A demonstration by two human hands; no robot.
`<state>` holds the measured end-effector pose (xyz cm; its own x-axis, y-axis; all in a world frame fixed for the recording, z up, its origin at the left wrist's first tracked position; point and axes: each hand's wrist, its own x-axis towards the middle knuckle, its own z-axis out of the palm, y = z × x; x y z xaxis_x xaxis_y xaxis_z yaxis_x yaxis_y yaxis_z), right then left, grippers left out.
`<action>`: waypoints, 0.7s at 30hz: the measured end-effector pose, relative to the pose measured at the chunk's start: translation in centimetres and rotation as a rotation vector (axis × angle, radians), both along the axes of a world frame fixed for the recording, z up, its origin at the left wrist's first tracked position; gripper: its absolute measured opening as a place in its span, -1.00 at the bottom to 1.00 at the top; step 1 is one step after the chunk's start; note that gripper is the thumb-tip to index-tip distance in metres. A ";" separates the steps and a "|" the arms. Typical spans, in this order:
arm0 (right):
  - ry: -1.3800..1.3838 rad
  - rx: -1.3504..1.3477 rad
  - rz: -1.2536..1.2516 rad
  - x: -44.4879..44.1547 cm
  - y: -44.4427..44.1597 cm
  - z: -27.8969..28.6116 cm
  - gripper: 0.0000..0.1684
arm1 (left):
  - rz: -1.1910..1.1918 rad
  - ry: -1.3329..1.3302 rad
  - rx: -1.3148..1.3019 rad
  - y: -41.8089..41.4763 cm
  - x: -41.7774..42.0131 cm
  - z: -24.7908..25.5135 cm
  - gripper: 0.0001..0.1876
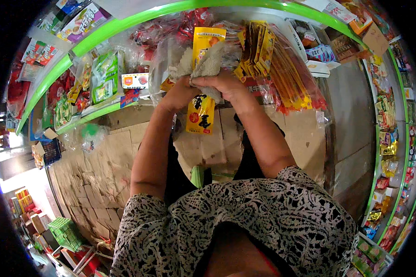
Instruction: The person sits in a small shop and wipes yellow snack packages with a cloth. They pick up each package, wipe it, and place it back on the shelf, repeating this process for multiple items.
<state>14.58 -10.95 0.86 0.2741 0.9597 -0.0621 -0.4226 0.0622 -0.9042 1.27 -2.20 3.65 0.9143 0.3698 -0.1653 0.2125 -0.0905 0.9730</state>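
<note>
Both of my hands meet in front of the shelf, at the top centre of the head view. My left hand (182,93) is closed on a grey cloth (208,64) and the middle of a long yellow snack packet (200,117). From the other side my right hand (225,85) grips the same cloth. The packet stands out above and below the hands, its lower end over the cardboard floor. Just right of my hands lie a bundle of small yellow packets (260,48) and long yellow-and-red snack strips (291,72). The cloth hides parts of my fingers and the packet.
A green shelf edge (152,17) arches above the hands. Green packets (105,78) in a box and a white box (135,81) lie to the left. Flattened cardboard (97,166) covers the floor. A green plastic crate (66,233) stands lower left; stocked shelves (388,138) line the right.
</note>
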 end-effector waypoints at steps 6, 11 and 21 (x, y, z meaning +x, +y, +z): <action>0.229 -0.003 -0.183 0.9 -0.4 0.4 -0.55 | -0.101 0.053 0.094 -0.2 0.9 0.1 -0.69; 0.311 0.072 -0.355 4.7 -0.6 -0.5 -0.64 | -0.114 0.154 -0.227 -1.5 1.0 -0.9 -0.73; 0.223 0.044 -0.709 6.3 -1.6 -1.1 -0.51 | 0.066 0.111 -0.446 -7.4 -3.2 0.8 -0.72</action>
<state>20.85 -12.53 -0.20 0.8142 0.5597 -0.1542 -0.4403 0.4222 -0.7924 -1.94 -9.57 4.48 0.8588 0.2971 -0.4173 0.3092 0.3489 0.8847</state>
